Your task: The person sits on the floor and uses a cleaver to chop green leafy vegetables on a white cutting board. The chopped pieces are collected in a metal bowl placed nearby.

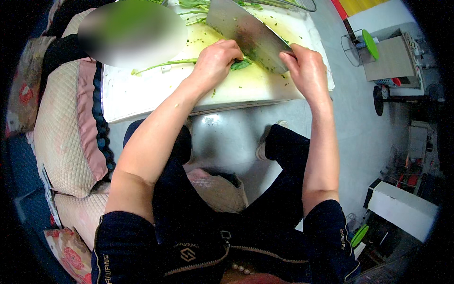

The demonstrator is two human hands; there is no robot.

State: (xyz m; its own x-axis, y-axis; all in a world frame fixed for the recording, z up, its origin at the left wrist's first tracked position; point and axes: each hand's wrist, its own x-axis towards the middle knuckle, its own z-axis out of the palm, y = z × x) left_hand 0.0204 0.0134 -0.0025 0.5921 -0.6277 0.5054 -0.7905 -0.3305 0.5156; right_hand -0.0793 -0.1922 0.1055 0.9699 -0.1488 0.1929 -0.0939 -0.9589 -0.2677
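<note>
My right hand [308, 71] grips the handle of a broad steel cleaver [244, 32], its wide blade slanting up and left across the white tabletop [131, 96]. Beside the blade, the curled fingers of my left hand [217, 60] hold down a leafy green vegetable stalk [166, 64]. The stalk's pale end sticks out to the left, while its dark leaf [241, 64] shows past my fingertips, close to the blade. Green juice and chopped bits stain the surface around the cleaver. Part of the blade's lower edge is hidden by its own face.
More green stems [193, 12] lie at the table's far side, near a wire basket [301, 4]. A quilted sofa [60, 131] runs along the left. Rightward stand a black-based fan [379, 100] and a small table [390, 58]. A blurred patch covers the upper left.
</note>
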